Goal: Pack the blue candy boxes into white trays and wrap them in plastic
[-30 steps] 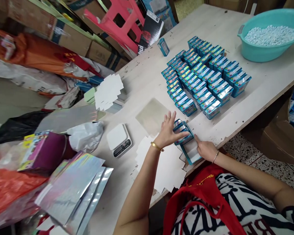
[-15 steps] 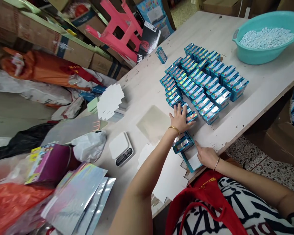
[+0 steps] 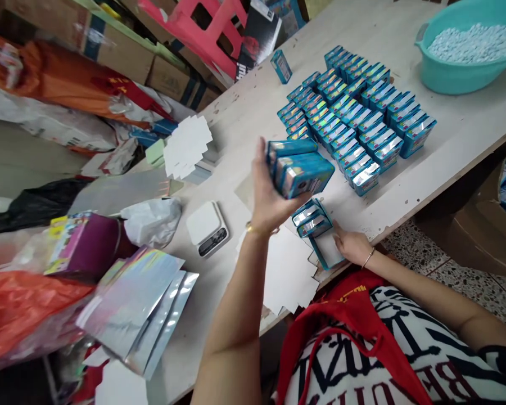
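Your pale worktop (image 3: 244,118) runs diagonally across the frame, its surface scuffed and chipped, with speckled floor (image 3: 468,284) at lower right. Cardboard cartons (image 3: 126,53), an orange bag (image 3: 67,79) and a pink stool (image 3: 213,29) crowd the upper left and top. A turquoise basin (image 3: 459,76) of pale pieces stands upper right; a white device (image 3: 204,222) sits left of centre, silver sheets (image 3: 130,304) lower left.

At centre, your left hand (image 3: 274,188) clasps a bundle of blue boxes (image 3: 306,169) between thumb and fingers, above the worktop, hiding part of the standing rows (image 3: 354,132) behind. Your left forearm crosses in front of the white card (image 3: 289,275). Your right hand (image 3: 354,244) touches the tray (image 3: 316,253), partly filled with boxes (image 3: 312,220); you can't tell whether it pinches the rim.
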### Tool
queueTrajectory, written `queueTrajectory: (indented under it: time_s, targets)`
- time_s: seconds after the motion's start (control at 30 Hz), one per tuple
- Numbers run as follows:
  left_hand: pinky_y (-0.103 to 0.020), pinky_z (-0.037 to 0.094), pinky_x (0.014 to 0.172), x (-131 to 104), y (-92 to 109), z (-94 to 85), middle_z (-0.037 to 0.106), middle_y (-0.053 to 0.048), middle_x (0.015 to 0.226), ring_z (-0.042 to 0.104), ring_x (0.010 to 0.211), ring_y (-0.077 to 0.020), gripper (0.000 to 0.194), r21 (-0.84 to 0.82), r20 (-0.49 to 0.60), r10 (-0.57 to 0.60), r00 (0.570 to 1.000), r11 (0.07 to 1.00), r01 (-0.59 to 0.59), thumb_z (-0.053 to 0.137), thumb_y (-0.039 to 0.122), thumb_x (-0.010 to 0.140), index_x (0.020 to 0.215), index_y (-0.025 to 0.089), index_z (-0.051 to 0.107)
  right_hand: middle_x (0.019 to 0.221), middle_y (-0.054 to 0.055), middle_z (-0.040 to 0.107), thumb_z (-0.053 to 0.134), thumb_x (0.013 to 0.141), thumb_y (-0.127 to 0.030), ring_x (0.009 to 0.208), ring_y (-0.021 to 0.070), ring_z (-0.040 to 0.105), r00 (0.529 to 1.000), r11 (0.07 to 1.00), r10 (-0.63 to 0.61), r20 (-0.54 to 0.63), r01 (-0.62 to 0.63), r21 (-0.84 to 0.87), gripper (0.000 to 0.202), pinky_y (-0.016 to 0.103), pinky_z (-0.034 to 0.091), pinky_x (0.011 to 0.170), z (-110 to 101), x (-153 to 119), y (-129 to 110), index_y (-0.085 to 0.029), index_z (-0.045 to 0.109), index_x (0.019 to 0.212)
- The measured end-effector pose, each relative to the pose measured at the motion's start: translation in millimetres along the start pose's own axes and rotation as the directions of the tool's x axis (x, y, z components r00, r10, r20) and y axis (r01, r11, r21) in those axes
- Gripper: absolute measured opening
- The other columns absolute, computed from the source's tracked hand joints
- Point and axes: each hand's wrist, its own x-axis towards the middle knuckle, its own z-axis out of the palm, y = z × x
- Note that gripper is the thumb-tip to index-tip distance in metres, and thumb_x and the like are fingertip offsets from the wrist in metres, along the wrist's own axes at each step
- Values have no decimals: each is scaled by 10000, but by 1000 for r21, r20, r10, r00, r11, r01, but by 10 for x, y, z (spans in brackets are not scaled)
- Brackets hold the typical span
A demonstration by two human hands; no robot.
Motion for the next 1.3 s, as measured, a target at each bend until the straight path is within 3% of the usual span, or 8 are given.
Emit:
queueTrajectory:
  time_s: [0.13,0.33,0.5,0.7,0.83,1.03,1.17,1.3]
  targets:
    - [-519,438,1081,-887,294,-456,377,-38,1446,461,1319,-323,1108,-263,51,-21,998,964,34,686,742,635,1511,446,75,1056,113,735,202,1030,-364,941,250,697,998,999,-48,43,48,10,593,336,482,805,-16,-4,81,-161,80,1574]
    - [-504,499,995,-1832,151,40,369,-132,1435,471,1301,-331,1006,-197,79,-99,992,974,113,685,639,717,1515,339,153,1293,111,650,266,1039,-326,1097,232,658,991,989,-134,-5,134,69,558,302,470,869,17,-46,210,-179,161,1567]
    - [-536,405,1059,-1865,39,270,358,-166,1416,403,1324,-359,1007,58,140,30,990,998,-39,779,431,692,1520,269,228,1324,111,630,300,1029,-318,1126,257,652,980,968,-185,-71,194,157,545,337,501,894,93,20,306,-172,247,1551]
    - [-540,390,1066,-1729,209,219,336,-182,1453,377,1321,-387,953,235,309,-62,949,972,-13,780,333,675,1505,241,319,1465,26,507,287,1026,-357,1267,223,565,931,880,-323,-172,362,309,531,369,476,1025,103,12,450,-253,269,1546]
    - [-559,372,1084,-1653,286,223,309,-183,1503,340,1358,-413,993,294,392,-134,910,956,14,802,333,654,1515,244,316,1341,54,622,247,1032,-385,1181,211,618,899,856,-406,-163,437,278,535,365,499,978,94,-71,470,-226,280,1542]
    - [-683,179,1128,-1784,279,346,38,-180,1640,-33,1496,-430,936,354,322,-161,933,934,39,664,423,832,1571,260,113,1191,70,695,291,1033,-366,1025,210,662,919,911,-364,-153,385,144,522,317,504,846,130,-87,400,-231,296,1537]
    - [-613,167,1176,-1782,237,377,120,-226,1620,-5,1515,-332,877,279,419,-41,907,957,-86,501,333,934,1563,151,-82,1193,90,688,278,1037,-346,995,225,665,955,957,-288,-77,291,25,523,303,485,776,68,-103,299,-232,270,1547]
    - [-559,199,1191,-1706,257,423,168,-227,1608,51,1514,-301,780,290,473,5,881,943,-160,401,192,947,1559,101,-74,1148,119,693,285,1017,-288,943,255,671,974,968,-227,2,226,-109,555,312,473,714,18,-156,194,-204,217,1562]
